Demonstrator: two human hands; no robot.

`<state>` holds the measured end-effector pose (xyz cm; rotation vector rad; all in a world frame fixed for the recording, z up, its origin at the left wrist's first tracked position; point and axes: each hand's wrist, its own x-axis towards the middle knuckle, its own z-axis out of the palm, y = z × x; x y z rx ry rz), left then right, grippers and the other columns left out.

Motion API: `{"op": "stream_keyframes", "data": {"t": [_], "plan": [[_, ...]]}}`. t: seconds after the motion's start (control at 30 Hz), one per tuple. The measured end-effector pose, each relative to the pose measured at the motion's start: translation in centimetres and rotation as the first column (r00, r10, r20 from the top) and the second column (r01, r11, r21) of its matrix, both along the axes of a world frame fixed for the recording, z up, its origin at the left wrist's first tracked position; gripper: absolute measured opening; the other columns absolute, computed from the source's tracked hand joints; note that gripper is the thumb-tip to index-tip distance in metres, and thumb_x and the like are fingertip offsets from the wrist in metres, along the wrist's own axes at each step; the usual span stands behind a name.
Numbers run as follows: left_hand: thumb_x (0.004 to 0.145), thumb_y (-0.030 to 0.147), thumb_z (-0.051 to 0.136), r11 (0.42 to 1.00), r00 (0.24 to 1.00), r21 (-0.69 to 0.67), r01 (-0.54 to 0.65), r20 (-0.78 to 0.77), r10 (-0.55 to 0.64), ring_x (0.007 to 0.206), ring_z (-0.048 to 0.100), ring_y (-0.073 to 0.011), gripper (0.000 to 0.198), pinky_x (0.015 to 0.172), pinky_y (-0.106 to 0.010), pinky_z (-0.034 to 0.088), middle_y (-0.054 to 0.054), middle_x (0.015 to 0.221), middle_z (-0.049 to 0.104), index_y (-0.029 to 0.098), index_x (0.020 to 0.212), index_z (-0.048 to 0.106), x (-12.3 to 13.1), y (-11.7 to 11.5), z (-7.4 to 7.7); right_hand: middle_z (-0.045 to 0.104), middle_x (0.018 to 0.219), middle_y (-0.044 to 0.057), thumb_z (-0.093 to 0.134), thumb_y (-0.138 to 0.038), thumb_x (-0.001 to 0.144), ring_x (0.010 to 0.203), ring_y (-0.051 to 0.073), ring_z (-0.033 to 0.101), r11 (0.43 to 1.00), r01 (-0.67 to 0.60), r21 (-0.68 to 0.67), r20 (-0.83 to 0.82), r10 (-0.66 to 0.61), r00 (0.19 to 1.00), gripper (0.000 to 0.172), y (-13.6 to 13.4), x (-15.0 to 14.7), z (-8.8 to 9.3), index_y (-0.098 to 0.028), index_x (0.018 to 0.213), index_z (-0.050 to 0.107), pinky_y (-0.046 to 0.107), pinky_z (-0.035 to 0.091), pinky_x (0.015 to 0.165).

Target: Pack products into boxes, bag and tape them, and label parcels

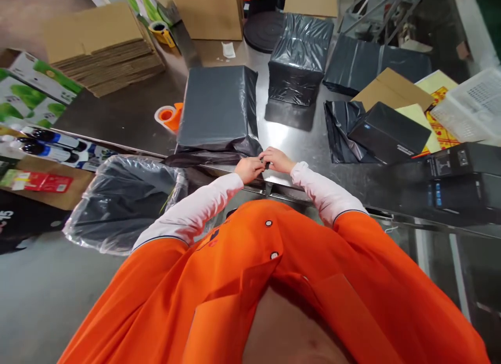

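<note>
Black plastic-wrapped box (215, 106) on a steel table (289, 137), long axis seemingly pointing away from the wearer, smooth-topped, crumpled along the near edge — by its near right corner, left hand (249, 170) and right hand (276, 159), pinched closed on a small dark piece (266, 165).

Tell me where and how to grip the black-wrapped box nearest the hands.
I'd take the black-wrapped box by its left and right sides, one flat palm coming from each: it lies flat, its top is broad with no handle showing, and loose black plastic bunches along its near side, likely a poorer hold.
</note>
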<state>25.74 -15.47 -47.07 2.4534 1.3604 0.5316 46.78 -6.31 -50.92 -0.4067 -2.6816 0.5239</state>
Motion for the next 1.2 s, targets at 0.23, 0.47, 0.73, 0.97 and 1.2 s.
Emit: {"op": "stream_keyframes", "data": {"t": [0.23,0.47,0.73,0.97,1.2], "plan": [[0.103,0.027,0.064,0.986,0.965,0.162,-0.047,0.262,0.003,0.091,0.079,-0.022,0.025,0.088,-0.035,0.065,-0.011,0.093,0.083,0.02,0.088,0.082,-1.7,-4.4,-4.1,0.081,0.123,0.01,0.058,-0.016,0.097,0.131,0.029,0.064,0.972,-0.205,0.111,0.097,0.195,0.976,0.019,-1.0,-0.8,0.5,-0.021,0.096,0.076,0.047,0.046,0.105],[0.105,0.026,0.063,0.987,0.898,-0.019,-0.162,0.411,0.155,0.119,0.079,-0.0253,0.025,0.112,-0.04,0.061,-0.013,0.122,0.084,0.018,0.115,0.085,-2.1,-3.6,-3.3,0.083,0.108,0.01,0.059,-0.037,0.109,0.123,0.031,0.065,0.997,-0.053,-0.06,0.02,0.054,0.998,0.027,-0.6,0.8,-0.5,-0.024,0.097,0.079,0.052,0.044,0.107],[0.095,0.014,0.074,0.928,0.898,-0.364,-0.082,0.376,0.227,0.077,0.076,-0.0184,0.029,0.09,-0.03,0.062,-0.007,0.101,0.083,0.016,0.122,0.085,0.9,-1.8,-2.2,0.076,0.104,0.011,0.073,-0.034,0.092,0.109,0.03,0.063,0.94,0.246,-0.238,-0.024,-0.259,0.966,0.013,-2.5,0.4,-1.4,-0.022,0.094,0.074,0.046,0.048,0.1],[0.092,0.016,0.071,0.962,0.97,-0.254,-0.1,0.191,0.151,0.097,0.076,-0.0251,0.031,0.095,-0.034,0.06,-0.01,0.102,0.082,0.019,0.118,0.088,1.4,-1.2,-1.6,0.073,0.105,0.011,0.072,-0.023,0.08,0.104,0.029,0.058,0.923,0.286,-0.257,0.0,-0.296,0.955,0.023,-2.6,-0.1,-0.4,-0.02,0.103,0.071,0.043,0.047,0.096],[0.098,0.016,0.068,0.981,0.96,-0.153,-0.121,0.234,0.155,0.106,0.076,-0.0244,0.021,0.101,-0.035,0.061,-0.01,0.106,0.081,0.021,0.093,0.088,1.7,-2.2,-2.0,0.072,0.139,0.016,0.071,-0.022,0.093,0.134,0.039,0.053,0.997,0.071,0.043,0.248,-0.08,0.965,0.01,-1.2,-0.1,1.6,-0.019,0.093,0.08,0.056,0.042,0.107]]}}
